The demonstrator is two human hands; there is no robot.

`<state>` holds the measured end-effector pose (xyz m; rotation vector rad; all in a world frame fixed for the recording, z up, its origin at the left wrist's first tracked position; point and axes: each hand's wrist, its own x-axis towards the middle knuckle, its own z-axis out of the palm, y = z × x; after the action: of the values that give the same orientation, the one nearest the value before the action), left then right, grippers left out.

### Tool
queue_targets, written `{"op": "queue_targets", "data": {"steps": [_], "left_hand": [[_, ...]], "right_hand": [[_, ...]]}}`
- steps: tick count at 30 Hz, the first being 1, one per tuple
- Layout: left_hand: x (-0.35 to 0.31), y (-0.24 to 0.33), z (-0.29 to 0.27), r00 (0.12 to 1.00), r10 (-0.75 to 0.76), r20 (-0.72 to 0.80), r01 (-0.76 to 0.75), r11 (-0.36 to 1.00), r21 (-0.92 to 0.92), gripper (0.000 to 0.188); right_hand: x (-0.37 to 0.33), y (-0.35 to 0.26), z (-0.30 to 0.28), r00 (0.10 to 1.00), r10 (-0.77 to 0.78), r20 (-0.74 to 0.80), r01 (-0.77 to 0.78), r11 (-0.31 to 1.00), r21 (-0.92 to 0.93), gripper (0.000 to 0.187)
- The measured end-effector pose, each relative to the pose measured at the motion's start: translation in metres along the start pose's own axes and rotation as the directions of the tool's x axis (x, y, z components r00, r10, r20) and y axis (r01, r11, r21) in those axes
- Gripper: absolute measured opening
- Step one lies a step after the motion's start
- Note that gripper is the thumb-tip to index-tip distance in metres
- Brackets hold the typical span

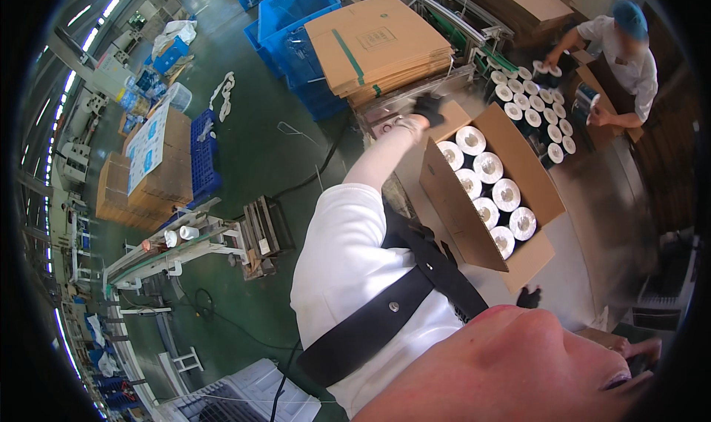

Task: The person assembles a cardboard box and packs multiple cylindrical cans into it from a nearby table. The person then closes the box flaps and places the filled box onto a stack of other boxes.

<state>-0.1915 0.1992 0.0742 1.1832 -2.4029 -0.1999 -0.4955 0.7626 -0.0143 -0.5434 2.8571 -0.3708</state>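
An open cardboard box (pixel 461 218) stands on the pale worktable (pixel 574 255) with its flaps spread. Inside it several rolls (pixel 506 194) stand upright in rows, their white ends facing up. My left hand (pixel 428 111), in a black glove, is beside the flap at the box's far left corner; motion smears its fingers. At the box's near end, my right hand (pixel 528 297), also black-gloved, shows only as a small part by the near flap. What either hand grips, if anything, cannot be made out.
A group of standing rolls (pixel 535 111) lies beyond the box. Across from me a co-worker (pixel 626 59) handles rolls at another carton. Flat cardboard sheets (pixel 378 40) are stacked at the far side, near blue crates (pixel 296 7). A metal frame (pixel 185 248) stands left.
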Motion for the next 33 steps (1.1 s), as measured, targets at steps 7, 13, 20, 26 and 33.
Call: {"op": "queue_targets", "data": {"steps": [7,13,20,26,33], "left_hand": [[0.019,0.095,-0.046,0.776,-0.178,0.606,0.171,0.983,0.069,0.074],[-0.027,0.147,-0.09,0.859,0.214,0.465,-0.199,0.977,-0.083,0.062],[-0.045,0.159,-0.035,0.647,0.507,0.57,-0.5,0.846,-0.184,0.029],[-0.013,0.18,0.058,0.853,0.461,0.243,-0.433,0.886,-0.163,0.019],[-0.012,0.148,0.096,0.803,-0.499,-0.326,0.196,0.738,-0.646,0.022]], "right_hand": [[-0.022,-0.084,-0.001,0.961,-0.077,-0.266,0.269,0.49,0.829,0.057],[0.027,-0.137,-0.032,0.728,-0.594,-0.343,0.678,0.698,0.231,0.057],[0.076,-0.19,-0.035,0.702,-0.543,-0.46,0.568,0.817,-0.099,0.062],[0.134,-0.181,-0.037,0.853,-0.065,-0.518,0.324,0.844,0.427,0.067],[0.034,-0.121,-0.021,0.974,-0.212,-0.076,0.126,0.233,0.964,0.035]]}}
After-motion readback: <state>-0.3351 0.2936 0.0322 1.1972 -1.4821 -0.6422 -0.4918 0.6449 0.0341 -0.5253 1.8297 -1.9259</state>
